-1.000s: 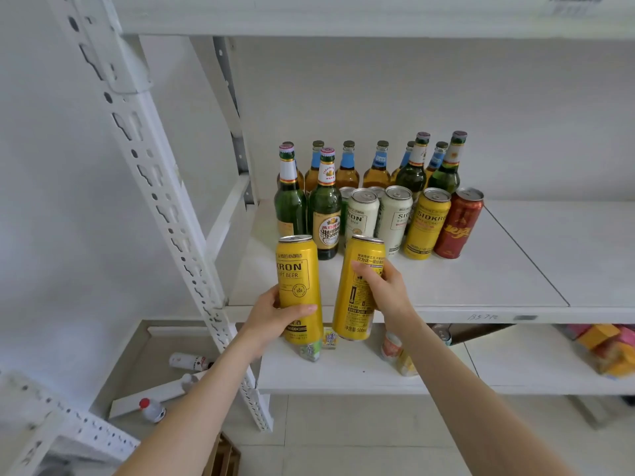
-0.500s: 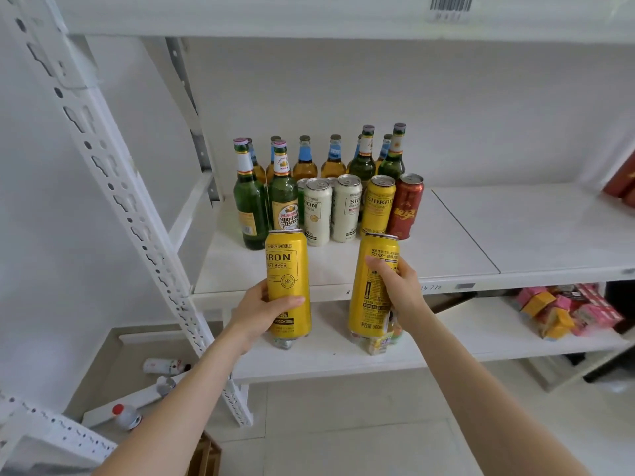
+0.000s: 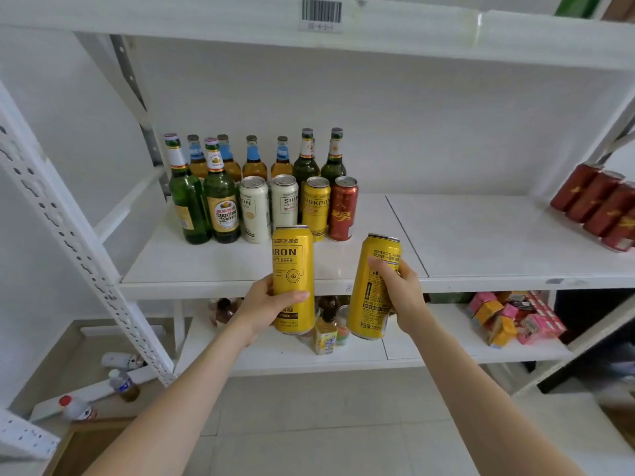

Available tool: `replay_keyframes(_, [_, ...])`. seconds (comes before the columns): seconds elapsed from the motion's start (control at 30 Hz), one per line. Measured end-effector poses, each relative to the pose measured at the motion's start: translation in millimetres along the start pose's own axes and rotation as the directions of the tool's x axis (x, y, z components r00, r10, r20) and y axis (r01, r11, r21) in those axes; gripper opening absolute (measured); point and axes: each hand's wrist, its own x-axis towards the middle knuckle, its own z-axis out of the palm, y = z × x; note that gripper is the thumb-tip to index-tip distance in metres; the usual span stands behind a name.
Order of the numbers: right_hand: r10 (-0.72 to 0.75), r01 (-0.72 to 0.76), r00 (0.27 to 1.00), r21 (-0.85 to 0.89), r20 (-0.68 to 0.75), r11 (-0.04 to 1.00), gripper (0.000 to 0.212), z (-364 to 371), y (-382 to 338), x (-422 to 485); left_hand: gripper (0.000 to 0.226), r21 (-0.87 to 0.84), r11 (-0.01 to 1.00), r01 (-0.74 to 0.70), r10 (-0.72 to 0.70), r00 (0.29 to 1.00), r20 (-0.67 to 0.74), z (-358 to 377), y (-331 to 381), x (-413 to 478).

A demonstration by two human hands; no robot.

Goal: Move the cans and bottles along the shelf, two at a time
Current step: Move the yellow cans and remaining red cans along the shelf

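My left hand grips a tall yellow beer can upright, in the air in front of the white shelf. My right hand grips a second yellow can, tilted slightly right. Both cans are off the shelf, near its front edge. At the shelf's left end stand several green and amber bottles with a row of cans in front: two white cans, a yellow can and a red can.
Several red cans lie at the shelf's far right end. A lower shelf holds small bottles and pink and orange boxes. A perforated white upright crosses the left. Bottles lie on the floor at lower left.
The view has swung right, bringing the red cans at the right end into sight. Both hands with their yellow cans have moved right along the shelf front, and the cans are further apart.
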Motion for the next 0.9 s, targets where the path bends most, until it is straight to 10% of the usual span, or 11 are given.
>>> replay_keyframes(0.9, [0.0,0.011,0.99,0.078,-0.142,0.997,0.021,-242.8,-8.3,94.2,0.061,0.06,0.997,-0.041,0.028,0.976,0.216,253.2,50.3,123.0])
